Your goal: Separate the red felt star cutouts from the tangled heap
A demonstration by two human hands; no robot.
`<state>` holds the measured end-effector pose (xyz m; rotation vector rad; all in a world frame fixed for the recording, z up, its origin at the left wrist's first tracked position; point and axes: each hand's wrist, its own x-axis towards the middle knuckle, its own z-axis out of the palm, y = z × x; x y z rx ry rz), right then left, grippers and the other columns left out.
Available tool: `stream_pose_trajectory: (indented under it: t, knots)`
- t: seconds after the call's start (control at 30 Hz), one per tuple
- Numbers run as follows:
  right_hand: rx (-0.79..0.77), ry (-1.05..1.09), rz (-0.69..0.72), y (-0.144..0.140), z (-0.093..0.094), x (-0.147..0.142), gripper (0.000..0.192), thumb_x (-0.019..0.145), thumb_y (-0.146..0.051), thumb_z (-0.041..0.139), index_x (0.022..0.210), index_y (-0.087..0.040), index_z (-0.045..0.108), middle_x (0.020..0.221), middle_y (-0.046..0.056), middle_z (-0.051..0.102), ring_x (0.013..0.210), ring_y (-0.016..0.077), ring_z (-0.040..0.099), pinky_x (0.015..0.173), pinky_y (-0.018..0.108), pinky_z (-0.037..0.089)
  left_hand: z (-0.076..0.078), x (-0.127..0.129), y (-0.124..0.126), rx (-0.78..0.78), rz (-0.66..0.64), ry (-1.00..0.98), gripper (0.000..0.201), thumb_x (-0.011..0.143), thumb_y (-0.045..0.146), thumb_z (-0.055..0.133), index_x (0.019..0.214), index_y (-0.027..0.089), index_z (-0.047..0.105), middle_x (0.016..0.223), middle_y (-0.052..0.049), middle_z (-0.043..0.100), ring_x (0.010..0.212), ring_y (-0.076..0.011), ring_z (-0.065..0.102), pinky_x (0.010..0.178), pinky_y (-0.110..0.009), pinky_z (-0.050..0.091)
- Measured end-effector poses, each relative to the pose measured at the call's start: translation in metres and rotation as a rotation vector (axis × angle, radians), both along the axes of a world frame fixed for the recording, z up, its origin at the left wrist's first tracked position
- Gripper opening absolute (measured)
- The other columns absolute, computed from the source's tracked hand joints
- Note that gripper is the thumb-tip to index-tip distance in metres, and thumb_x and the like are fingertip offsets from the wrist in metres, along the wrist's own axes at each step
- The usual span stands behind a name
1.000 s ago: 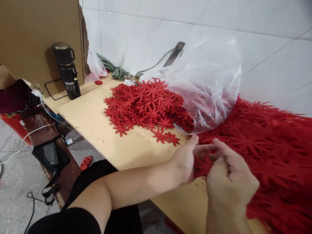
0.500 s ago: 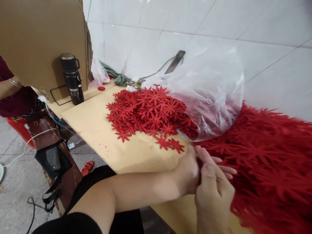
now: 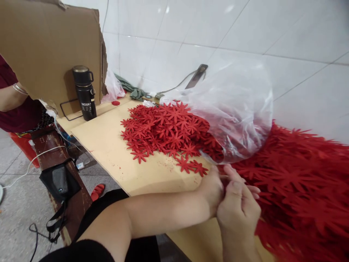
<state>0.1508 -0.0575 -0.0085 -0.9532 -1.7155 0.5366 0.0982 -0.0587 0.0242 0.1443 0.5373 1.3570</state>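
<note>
My left hand (image 3: 212,190) and my right hand (image 3: 239,210) are pressed together over the tan board (image 3: 109,145), fingers pinched at the near edge of a large red felt sheet (image 3: 305,189) cut with flower shapes. What sits between the fingertips is mostly hidden. Just beyond my hands lie two loose red felt flowers (image 3: 191,166). Behind them a heap of red felt flowers (image 3: 163,127) spills out of a clear plastic bag (image 3: 237,109).
A black vacuum flask (image 3: 85,93) stands at the board's far left, in front of a cardboard panel (image 3: 51,43). Another person's arm with a bangle (image 3: 13,94) shows at the left edge. A black pouch (image 3: 58,180) and cables hang below. The white tiled wall (image 3: 245,32) is behind.
My hands have closed together: a second ago they were apart with red felt between them, now the fingers are pinched tight. The view has shifted slightly.
</note>
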Motion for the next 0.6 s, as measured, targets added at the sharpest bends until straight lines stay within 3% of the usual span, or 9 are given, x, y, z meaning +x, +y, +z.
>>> stream_pose_trajectory:
  t: [0.1,0.2,0.27,0.47,0.6]
  knots:
    - [0.024,0.096,0.047,0.004,0.004,-0.003,0.044,0.086,-0.042,0.038,0.1,-0.012,0.067,0.111,0.017,0.063,0.112,0.0257,0.055,0.101,0.043,0.038,0.003,0.001,0.005,-0.02,0.048,-0.007,0.065,0.088,0.039,0.002,0.084,0.013,0.062,0.077,-0.011,0.061,0.084,-0.02,0.06,0.09,-0.033,0.041]
    - [-0.119,0.113,0.069,0.002,0.002,-0.003,0.047,0.085,-0.044,0.038,0.103,-0.011,0.066,0.108,0.018,0.064,0.106,0.0283,0.058,0.097,0.046,0.041,0.003,-0.002,0.008,-0.146,0.072,-0.021,0.054,0.089,0.033,0.011,0.072,0.015,0.059,0.071,-0.006,0.057,0.077,-0.0167,0.056,0.084,-0.028,0.041]
    - [-0.131,0.103,0.078,-0.002,-0.002,-0.002,0.046,0.085,-0.043,0.039,0.106,-0.011,0.064,0.11,0.018,0.063,0.108,0.0278,0.057,0.097,0.046,0.041,0.003,-0.005,0.009,-0.214,0.087,-0.048,0.049,0.089,0.036,0.017,0.064,0.016,0.054,0.066,-0.004,0.054,0.071,-0.0154,0.053,0.081,-0.026,0.041]
    - [0.213,-0.076,0.112,-0.001,-0.017,0.006,0.037,0.086,-0.033,0.038,0.103,-0.01,0.063,0.108,0.017,0.063,0.105,0.0259,0.057,0.094,0.051,0.04,-0.007,-0.01,0.017,-0.236,0.145,-0.055,0.055,0.087,0.047,0.016,0.053,0.016,0.048,0.06,-0.005,0.05,0.061,-0.015,0.048,0.073,-0.029,0.039]
    - [0.334,-0.167,0.05,0.015,-0.007,0.012,0.034,0.084,-0.036,0.041,0.084,-0.012,0.066,0.089,0.014,0.066,0.089,0.0233,0.061,0.085,0.044,0.045,-0.016,-0.008,0.022,-0.041,0.028,-0.146,0.067,0.087,0.046,0.004,0.057,0.014,0.055,0.052,-0.005,0.045,0.055,-0.0157,0.043,0.063,-0.03,0.035]
